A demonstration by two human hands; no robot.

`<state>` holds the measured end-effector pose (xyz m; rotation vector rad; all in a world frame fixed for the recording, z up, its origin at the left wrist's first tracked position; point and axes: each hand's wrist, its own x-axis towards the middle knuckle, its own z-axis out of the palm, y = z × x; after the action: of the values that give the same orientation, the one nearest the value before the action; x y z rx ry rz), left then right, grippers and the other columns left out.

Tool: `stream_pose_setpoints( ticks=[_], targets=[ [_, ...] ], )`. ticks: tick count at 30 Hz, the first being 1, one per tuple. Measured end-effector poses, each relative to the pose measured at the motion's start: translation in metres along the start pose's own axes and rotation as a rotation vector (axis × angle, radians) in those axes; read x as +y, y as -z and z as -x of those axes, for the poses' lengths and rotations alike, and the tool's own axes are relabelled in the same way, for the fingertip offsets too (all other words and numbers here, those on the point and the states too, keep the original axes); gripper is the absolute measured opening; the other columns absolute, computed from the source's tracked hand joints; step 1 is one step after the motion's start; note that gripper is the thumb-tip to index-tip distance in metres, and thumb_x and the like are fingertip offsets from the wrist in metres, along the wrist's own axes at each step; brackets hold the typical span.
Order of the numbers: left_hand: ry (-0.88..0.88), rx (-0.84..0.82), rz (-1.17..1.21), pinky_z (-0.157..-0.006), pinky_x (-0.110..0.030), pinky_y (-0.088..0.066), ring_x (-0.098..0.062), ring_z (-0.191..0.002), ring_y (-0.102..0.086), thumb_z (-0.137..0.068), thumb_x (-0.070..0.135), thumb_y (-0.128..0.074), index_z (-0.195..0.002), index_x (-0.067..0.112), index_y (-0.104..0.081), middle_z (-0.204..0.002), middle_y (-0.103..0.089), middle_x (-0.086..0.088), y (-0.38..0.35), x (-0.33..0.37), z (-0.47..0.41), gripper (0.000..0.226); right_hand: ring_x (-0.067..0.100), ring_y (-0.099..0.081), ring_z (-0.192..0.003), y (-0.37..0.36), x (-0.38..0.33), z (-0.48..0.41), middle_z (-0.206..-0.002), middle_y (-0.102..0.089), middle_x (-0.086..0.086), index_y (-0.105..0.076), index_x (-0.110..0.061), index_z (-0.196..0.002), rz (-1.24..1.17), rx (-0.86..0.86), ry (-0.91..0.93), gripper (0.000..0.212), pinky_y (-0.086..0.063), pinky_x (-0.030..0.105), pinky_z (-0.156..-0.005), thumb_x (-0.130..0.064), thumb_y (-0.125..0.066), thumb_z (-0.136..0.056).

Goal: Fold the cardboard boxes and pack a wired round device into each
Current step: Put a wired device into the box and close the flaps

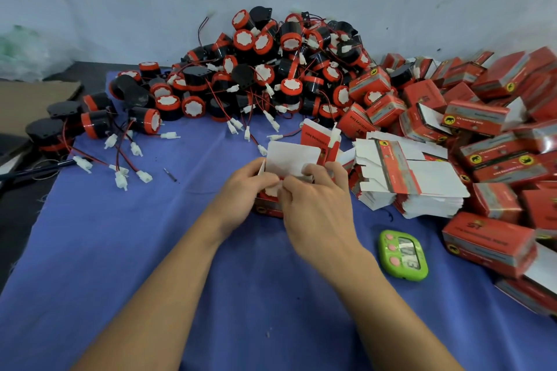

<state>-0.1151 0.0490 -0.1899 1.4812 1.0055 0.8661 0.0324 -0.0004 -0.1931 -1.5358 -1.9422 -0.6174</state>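
- My left hand (247,187) grips the red box (268,210) by its side, with the fingers curled round it. The box sits on the blue cloth (120,250), right under both hands.
- My right hand (316,205) pinches a small flap at the open top, with thumb and fingers bent on it.
- The big white lid flap (291,159) stands up just past my fingertips. It is not shut yet.
- I cannot tell if a round device is inside. My fingers hide the hole.
- To do this well, I think I should hold tight with the left hand so the box keeps its shape. I push the small flaps in flat first. Then I bend the lid down and tuck its end in.
- If a wire pokes out, I should push it in first, or the lid may pop up.
- The pile of round devices (271,69) lies far past my fingers. The flat boxes (407,178) lie just right of my right hand. The green timer (404,254) sits beside my right wrist.
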Motion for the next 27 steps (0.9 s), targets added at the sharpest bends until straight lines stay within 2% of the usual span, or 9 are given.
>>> stream_pose_setpoints(
  ticks=[2,5,7,9,11,14,17,21,27],
  targets=[
    [-0.027,0.086,-0.17,-0.093,-0.035,-0.057,-0.009,-0.104,-0.071,-0.086,0.031,-0.062,-0.106,0.037,-0.074,-0.104,-0.077,0.015,-0.004,-0.004,-0.002,0.024,0.024,-0.061,-0.1,0.005,0.002,0.003,-0.081,-0.07,-0.003,-0.072,-0.019,-0.075,-0.142,0.039,-0.037,0.013,-0.025,0.03,-0.105,-0.015,-0.063,-0.084],
    [-0.013,0.11,-0.241,-0.088,-0.037,-0.056,-0.008,-0.097,-0.071,-0.081,0.037,-0.066,-0.102,0.031,-0.072,-0.098,-0.077,0.013,-0.007,-0.008,-0.004,0.022,0.015,-0.051,-0.11,0.022,0.01,0.001,-0.112,-0.064,-0.001,-0.072,-0.026,-0.118,-0.422,0.164,-0.383,0.031,-0.025,0.006,-0.1,-0.021,-0.059,-0.09],
    [-0.001,0.14,-0.245,-0.08,-0.03,-0.052,0.0,-0.09,-0.069,-0.084,0.035,-0.069,-0.097,0.034,-0.071,-0.094,-0.076,0.018,-0.008,-0.009,-0.006,0.014,0.007,-0.051,-0.102,0.034,0.02,-0.005,-0.102,-0.066,-0.013,-0.054,-0.037,-0.141,-0.444,0.23,-0.599,0.053,-0.032,0.008,-0.093,-0.031,-0.066,-0.09],
    [0.0,0.157,-0.254,-0.078,-0.027,-0.052,0.001,-0.09,-0.069,-0.083,0.036,-0.069,-0.098,0.035,-0.071,-0.094,-0.075,0.02,-0.008,-0.008,-0.007,0.015,0.008,-0.06,-0.085,0.039,0.029,-0.012,-0.078,-0.067,-0.015,-0.038,-0.04,-0.151,-0.504,0.132,-0.691,0.072,-0.045,0.022,-0.079,-0.042,-0.073,-0.087],
    [0.002,0.155,-0.262,-0.08,-0.028,-0.054,-0.003,-0.093,-0.07,-0.086,0.033,-0.071,-0.102,0.034,-0.071,-0.096,-0.076,0.017,-0.006,-0.008,-0.007,0.016,0.006,-0.059,-0.068,0.037,0.035,-0.016,-0.066,-0.061,-0.012,-0.03,-0.039,-0.155,-0.6,-0.019,-0.693,0.08,-0.043,0.017,-0.062,-0.049,-0.072,-0.088],
    [0.002,0.151,-0.275,-0.074,-0.024,-0.05,0.001,-0.09,-0.069,-0.091,0.026,-0.073,-0.101,0.036,-0.071,-0.096,-0.076,0.018,-0.006,-0.01,-0.008,0.014,0.003,-0.049,-0.059,0.034,0.04,-0.022,-0.065,-0.051,-0.008,-0.048,-0.039,-0.141,-0.712,-0.097,-0.67,0.049,-0.038,0.014,-0.055,-0.045,-0.065,-0.096],
    [0.025,0.161,-0.27,-0.069,-0.019,-0.046,0.008,-0.085,-0.066,-0.085,0.036,-0.072,-0.096,0.039,-0.07,-0.091,-0.074,0.025,-0.007,-0.008,-0.007,0.012,0.003,-0.044,-0.053,0.041,0.037,-0.03,-0.055,-0.048,-0.014,-0.062,-0.034,-0.1,-0.821,0.001,-0.629,0.002,-0.034,0.014,-0.052,-0.032,-0.063,-0.099],
    [0.033,0.182,-0.257,-0.071,-0.021,-0.048,0.005,-0.085,-0.067,-0.071,0.044,-0.063,-0.098,0.037,-0.072,-0.091,-0.075,0.023,-0.009,-0.006,-0.005,0.029,0.004,-0.045,-0.055,0.048,0.023,-0.029,-0.059,-0.053,-0.016,-0.061,-0.027,-0.085,-0.849,0.028,-0.521,0.012,-0.034,0.013,-0.054,-0.021,-0.063,-0.096],
    [0.034,0.171,-0.241,-0.087,-0.043,-0.059,-0.011,-0.093,-0.072,-0.074,0.039,-0.067,-0.1,0.034,-0.074,-0.094,-0.077,0.014,-0.009,-0.008,-0.006,0.027,0.008,-0.062,-0.066,0.044,-0.001,-0.02,-0.068,-0.068,-0.016,-0.064,-0.03,-0.097,-0.737,-0.178,-0.456,0.02,-0.041,0.013,-0.058,-0.01,-0.066,-0.092]
  ],
)
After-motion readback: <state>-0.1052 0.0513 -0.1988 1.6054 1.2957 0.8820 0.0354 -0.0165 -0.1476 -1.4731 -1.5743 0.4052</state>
